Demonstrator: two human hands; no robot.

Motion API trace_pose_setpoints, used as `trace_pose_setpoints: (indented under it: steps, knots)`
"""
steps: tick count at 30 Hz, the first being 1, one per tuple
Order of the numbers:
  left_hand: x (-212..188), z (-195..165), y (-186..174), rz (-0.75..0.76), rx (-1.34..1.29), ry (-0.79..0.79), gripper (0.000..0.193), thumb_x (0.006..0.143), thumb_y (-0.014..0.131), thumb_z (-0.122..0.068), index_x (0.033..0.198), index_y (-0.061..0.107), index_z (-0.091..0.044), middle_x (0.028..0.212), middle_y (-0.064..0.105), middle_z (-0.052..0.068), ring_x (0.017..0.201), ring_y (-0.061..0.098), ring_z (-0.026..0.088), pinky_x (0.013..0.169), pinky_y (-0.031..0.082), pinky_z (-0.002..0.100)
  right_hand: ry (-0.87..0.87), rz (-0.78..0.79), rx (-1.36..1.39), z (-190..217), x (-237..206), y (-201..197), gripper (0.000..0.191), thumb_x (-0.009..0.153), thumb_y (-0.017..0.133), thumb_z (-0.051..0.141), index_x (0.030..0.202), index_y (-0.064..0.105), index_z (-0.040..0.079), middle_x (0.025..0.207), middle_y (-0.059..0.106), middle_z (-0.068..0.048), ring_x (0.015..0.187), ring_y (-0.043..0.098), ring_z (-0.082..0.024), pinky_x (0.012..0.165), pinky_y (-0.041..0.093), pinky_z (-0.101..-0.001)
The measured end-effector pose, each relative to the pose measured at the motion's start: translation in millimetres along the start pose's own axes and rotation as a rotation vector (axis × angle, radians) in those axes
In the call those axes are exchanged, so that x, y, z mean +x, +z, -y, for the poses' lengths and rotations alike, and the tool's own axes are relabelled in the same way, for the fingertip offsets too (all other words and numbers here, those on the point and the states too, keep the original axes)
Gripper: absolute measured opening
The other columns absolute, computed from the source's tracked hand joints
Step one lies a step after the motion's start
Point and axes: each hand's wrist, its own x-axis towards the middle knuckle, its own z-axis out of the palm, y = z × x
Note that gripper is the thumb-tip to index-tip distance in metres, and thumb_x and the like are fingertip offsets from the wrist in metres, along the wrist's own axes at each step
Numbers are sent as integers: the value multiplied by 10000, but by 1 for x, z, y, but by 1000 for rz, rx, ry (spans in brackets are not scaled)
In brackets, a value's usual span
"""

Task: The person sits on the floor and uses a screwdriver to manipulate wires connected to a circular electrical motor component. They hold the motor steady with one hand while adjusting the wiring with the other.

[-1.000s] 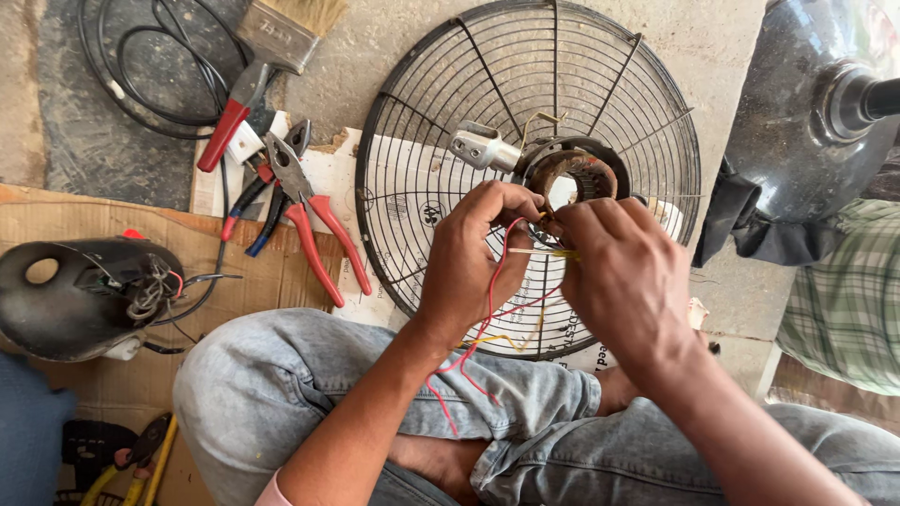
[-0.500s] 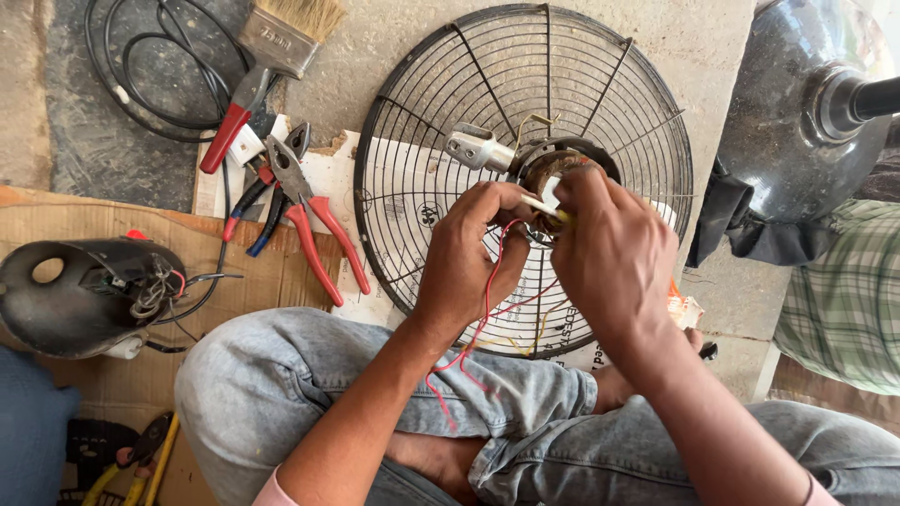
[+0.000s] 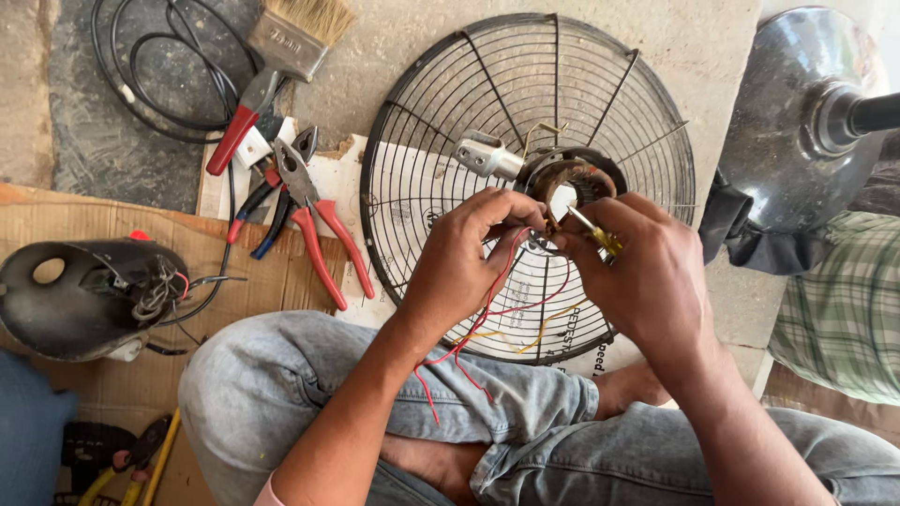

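**Both hands at the fan motor hub, wires in the left, small tool in the right**

Head view, looking down over bent knees in grey jeans (image 3: 487,403). Left hand (image 3: 459,267) curled at the hub, fingers pinched shut on thin red wires (image 3: 487,314) trailing down toward the lap. Right hand (image 3: 647,281) closed round a slim screwdriver (image 3: 591,230) with a yellow-green shaft, tip aimed into the fan motor (image 3: 562,183). Motor seated at the centre of the round wire fan guard (image 3: 422,112), itself lying flat on the concrete floor (image 3: 403,37), just ahead of the knees.

Handling, as a judgement: wires light, limp and easily snapped or pulled from their joints, so best held near the motor end, gently. Copper windings likely fragile; safer to grip the motor by its metal casing. Guard stiff but springy, light, liftable by the rim.

Left of the guard: red-handled pliers (image 3: 314,220), further cutters beside them, a paintbrush (image 3: 281,42), coiled black cable (image 3: 141,75). On cardboard (image 3: 56,225), a black plastic motor cover (image 3: 75,295). At far right, a polished metal fan base (image 3: 797,141).
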Motion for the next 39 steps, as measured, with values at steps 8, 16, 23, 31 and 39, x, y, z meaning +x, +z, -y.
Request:
trace_pose_setpoints:
  steps: [8, 16, 23, 31, 39]
  knots:
    - [2, -4, -1, 29, 28, -35, 192, 934, 660, 53, 1097, 661, -48, 1014, 718, 68, 959, 734, 231, 843, 570, 352, -326, 24, -133, -12, 0, 1, 300, 764, 846, 158, 1021, 749, 38, 963, 702, -99, 866, 701, -280, 783, 569, -397]
    - [-1, 0, 1, -1, 71, 41, 187, 898, 611, 97, 1021, 655, -36, 1133, 738, 78, 1086, 728, 259, 939, 580, 368, -317, -50, -154, -23, -7, 20, 357, 806, 836, 200, 1087, 691, 34, 1072, 685, -104, 952, 674, -296, 825, 561, -420]
    - [-2, 1, 3, 32, 159, 62, 113, 925, 611, 14, 1018, 660, -27, 1195, 732, 121, 1122, 684, 303, 1021, 529, 423, -329, -124, -226, -15, -6, 26, 358, 841, 802, 183, 1141, 687, 25, 1118, 698, -132, 1010, 673, -291, 877, 561, -415]
    - [-4, 1, 13, -61, 358, 165, 137, 935, 719, -126, 982, 611, -57, 1161, 705, 88, 1140, 655, 274, 1008, 526, 426, 93, 158, 61, -17, -7, -29, 485, 874, 760, 216, 1318, 655, 52, 1073, 702, -168, 922, 713, -309, 757, 555, -421]
    - [-4, 4, 28, -91, 646, 336, 294, 940, 773, -225, 1202, 684, -127, 1089, 609, 61, 1019, 587, 253, 827, 499, 402, 389, 308, 170, -11, -7, -43, 477, 973, 657, 230, 1441, 590, 165, 1103, 800, -104, 1019, 795, -235, 809, 604, -404]
